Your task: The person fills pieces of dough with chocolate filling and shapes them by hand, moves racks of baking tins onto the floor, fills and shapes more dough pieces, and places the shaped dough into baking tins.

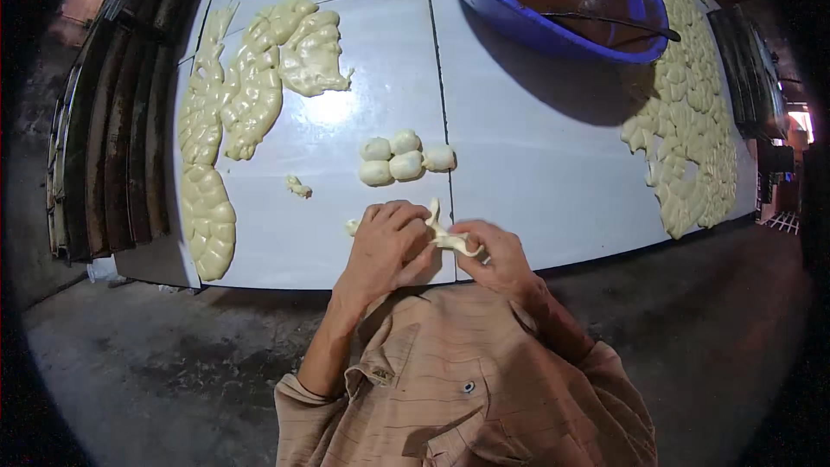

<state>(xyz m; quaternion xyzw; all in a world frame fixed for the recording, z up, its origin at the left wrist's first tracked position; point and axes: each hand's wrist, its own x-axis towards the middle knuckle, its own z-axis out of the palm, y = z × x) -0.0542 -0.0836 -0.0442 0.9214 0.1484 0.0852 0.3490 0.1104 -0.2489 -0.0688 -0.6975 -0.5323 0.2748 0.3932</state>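
Head view shows me a strip of dough point(448, 241) just below the middle of the frame: pale cream, soft and uneven, one end poking upward, the other curling rightward. The right hand point(497, 254) pinches that curled end between thumb and bent fingers. The left hand point(391, 238) lies back upward, fingers bent beside the strip; I cannot tell whether they grip it. Both wrists angle inward over the bench point(545, 199).
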